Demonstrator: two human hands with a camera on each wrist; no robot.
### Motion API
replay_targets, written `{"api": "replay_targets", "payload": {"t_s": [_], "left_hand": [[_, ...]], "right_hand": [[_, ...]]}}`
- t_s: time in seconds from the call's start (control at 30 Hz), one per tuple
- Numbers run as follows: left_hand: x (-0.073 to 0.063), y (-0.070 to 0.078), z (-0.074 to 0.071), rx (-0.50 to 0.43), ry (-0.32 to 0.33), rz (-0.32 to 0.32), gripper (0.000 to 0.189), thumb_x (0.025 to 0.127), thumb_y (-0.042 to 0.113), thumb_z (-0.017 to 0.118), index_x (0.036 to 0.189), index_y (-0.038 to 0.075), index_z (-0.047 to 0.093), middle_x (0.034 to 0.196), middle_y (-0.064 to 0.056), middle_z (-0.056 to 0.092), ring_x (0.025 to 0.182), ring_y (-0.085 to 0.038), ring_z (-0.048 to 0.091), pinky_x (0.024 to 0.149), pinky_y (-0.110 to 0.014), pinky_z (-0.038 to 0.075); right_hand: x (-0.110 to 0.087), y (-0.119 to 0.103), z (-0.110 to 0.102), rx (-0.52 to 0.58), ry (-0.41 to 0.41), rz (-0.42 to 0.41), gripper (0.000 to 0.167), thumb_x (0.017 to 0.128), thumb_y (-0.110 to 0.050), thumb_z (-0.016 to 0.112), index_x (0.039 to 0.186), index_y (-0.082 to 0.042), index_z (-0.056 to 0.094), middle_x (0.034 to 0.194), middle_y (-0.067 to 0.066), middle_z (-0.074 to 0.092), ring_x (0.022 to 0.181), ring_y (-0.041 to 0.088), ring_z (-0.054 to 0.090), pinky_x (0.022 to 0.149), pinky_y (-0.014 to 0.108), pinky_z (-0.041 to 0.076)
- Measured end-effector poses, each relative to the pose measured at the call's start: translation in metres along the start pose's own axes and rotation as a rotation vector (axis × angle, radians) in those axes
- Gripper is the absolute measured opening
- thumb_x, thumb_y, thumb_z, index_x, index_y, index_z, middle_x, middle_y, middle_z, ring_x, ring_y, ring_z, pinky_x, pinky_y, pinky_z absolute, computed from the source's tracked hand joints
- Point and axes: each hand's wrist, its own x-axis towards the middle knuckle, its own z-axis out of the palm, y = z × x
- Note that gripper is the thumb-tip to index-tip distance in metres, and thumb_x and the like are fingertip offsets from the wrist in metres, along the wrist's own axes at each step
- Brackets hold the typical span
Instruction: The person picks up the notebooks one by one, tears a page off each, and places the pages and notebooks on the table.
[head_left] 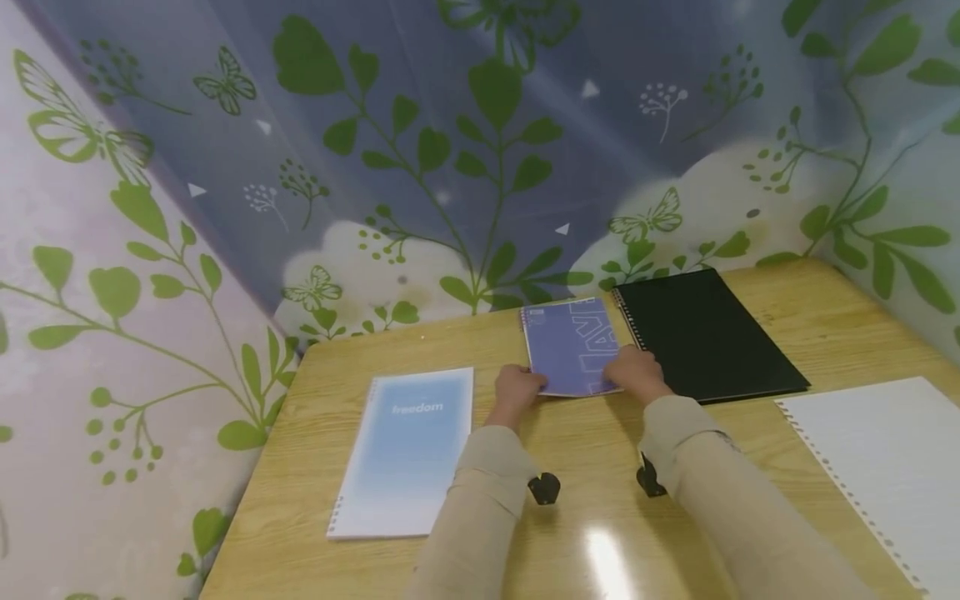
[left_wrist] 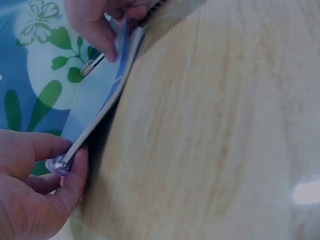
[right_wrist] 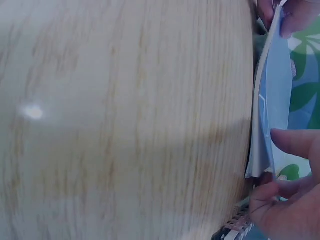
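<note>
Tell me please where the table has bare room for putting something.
The table is bare between the sleeves, before the purple notebook; behind the "freedom" notebook, toward the patterned backdrop; and right of the black notebook, behind the white pad. Crowded: where the left hand and right hand hold the purple notebook.

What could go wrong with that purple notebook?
The purple notebook's front cover bows away from its pages by the right hand, so it might crease if pulled hard.

Its right edge is close to the black notebook's spiral binding, so it could snag there if it slides right.
</note>
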Motion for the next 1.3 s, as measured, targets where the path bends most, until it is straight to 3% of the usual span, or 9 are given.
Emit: {"api": "replay_targets", "payload": {"t_s": [0.13,0.33,0.5,0.57,0.67,0.87,0.97,1.13,1.3], "left_hand": [[0.000,-0.002,0.006,-0.096,-0.025,0.002,0.023,0.080,0.002,0.060,0.100,-0.008,0.062,0.096,-0.019,0.065,0.067,-0.021,0.068,0.057,-0.023,0.054],[0.002,-0.004,0.008,-0.249,-0.019,-0.004,0.029,0.075,-0.006,0.057,0.105,-0.009,0.054,0.101,-0.019,0.057,0.075,-0.025,0.065,0.060,-0.026,0.056],[-0.001,-0.010,0.004,-0.260,0.000,-0.007,0.030,0.075,-0.007,0.057,0.106,-0.006,0.054,0.101,-0.017,0.056,0.075,-0.020,0.059,0.061,-0.026,0.056],[-0.003,-0.011,0.001,-0.276,-0.005,-0.010,0.032,0.077,-0.006,0.057,0.108,-0.005,0.053,0.103,-0.017,0.056,0.075,-0.019,0.058,0.063,-0.027,0.056],[-0.005,-0.009,-0.004,-0.322,-0.029,-0.005,0.034,0.078,-0.006,0.055,0.112,-0.006,0.051,0.108,-0.020,0.056,0.074,-0.018,0.059,0.068,-0.030,0.056],[-0.013,0.006,-0.013,-0.260,-0.022,0.053,0.034,0.076,-0.002,0.058,0.109,-0.004,0.054,0.105,-0.017,0.058,0.071,-0.015,0.055,0.070,-0.031,0.054],[-0.021,0.014,-0.022,-0.214,-0.029,0.075,0.032,0.075,-0.002,0.060,0.107,-0.003,0.053,0.099,-0.016,0.060,0.071,-0.015,0.055,0.069,-0.031,0.053],[-0.041,0.020,-0.040,-0.122,-0.081,0.111,0.031,0.076,0.000,0.063,0.105,-0.001,0.050,0.100,-0.018,0.062,0.075,-0.016,0.056,0.063,-0.023,0.049],[-0.064,0.011,-0.056,-0.047,-0.147,0.142,0.031,0.077,0.001,0.065,0.103,-0.001,0.048,0.096,-0.017,0.060,0.075,-0.017,0.056,0.062,-0.025,0.051]], "right_hand": [[0.000,0.002,-0.001,0.052,0.002,0.023,0.045,0.079,-0.017,0.054,0.114,0.012,0.054,0.116,0.029,0.055,0.086,0.030,0.050,0.077,0.042,0.047],[0.002,0.003,-0.001,0.135,0.052,0.070,0.049,0.077,-0.017,0.057,0.116,0.013,0.053,0.117,0.029,0.055,0.093,0.034,0.052,0.084,0.046,0.046],[0.000,0.000,0.005,0.133,0.043,0.085,0.046,0.080,-0.018,0.055,0.115,0.013,0.055,0.122,0.032,0.050,0.107,0.043,0.046,0.093,0.051,0.038],[-0.002,-0.001,0.008,0.181,0.031,0.091,0.044,0.081,-0.016,0.053,0.115,0.013,0.054,0.123,0.031,0.049,0.107,0.042,0.045,0.094,0.050,0.037],[-0.005,-0.002,0.010,0.341,0.045,0.090,0.046,0.082,-0.010,0.052,0.121,0.014,0.046,0.127,0.029,0.047,0.107,0.036,0.045,0.097,0.048,0.038],[-0.018,-0.006,-0.001,0.609,0.123,0.015,0.051,0.080,0.001,0.052,0.128,0.011,0.035,0.125,0.027,0.046,0.108,0.034,0.047,0.094,0.043,0.042],[-0.032,-0.009,-0.008,0.674,0.095,-0.034,0.055,0.082,0.002,0.049,0.133,0.009,0.029,0.130,0.026,0.042,0.113,0.034,0.045,0.097,0.043,0.040],[-0.056,-0.012,-0.015,0.675,-0.003,-0.088,0.070,0.085,0.000,0.048,0.146,-0.002,0.013,0.138,0.025,0.036,0.120,0.036,0.043,0.103,0.046,0.036],[-0.076,-0.011,-0.011,0.624,-0.057,-0.116,0.073,0.086,-0.002,0.051,0.148,-0.005,0.012,0.133,0.024,0.042,0.112,0.032,0.050,0.096,0.042,0.041]]}}
